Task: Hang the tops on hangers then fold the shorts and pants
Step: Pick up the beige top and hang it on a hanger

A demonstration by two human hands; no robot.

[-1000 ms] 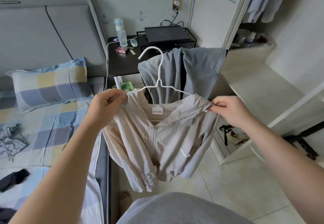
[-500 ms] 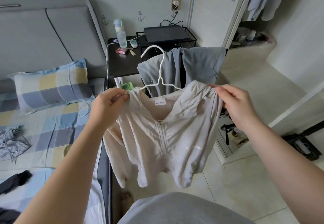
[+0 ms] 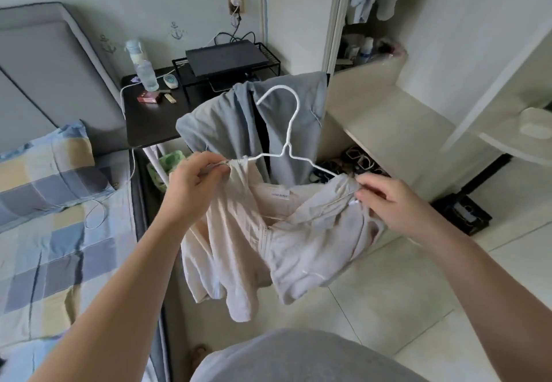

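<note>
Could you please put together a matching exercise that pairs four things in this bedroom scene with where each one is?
Things:
1. white wire hanger
2. grey cloth garment
3. clear plastic bottle
4. blue and yellow checked pillow

Places:
A. standing on the black side table
B. lying on the checked bed
C. threaded into the beige zip-up top that the left hand and right hand pinch at the shoulders
D. draped behind the hanger

Pairs: 1-C; 2-D; 3-A; 4-B
</note>
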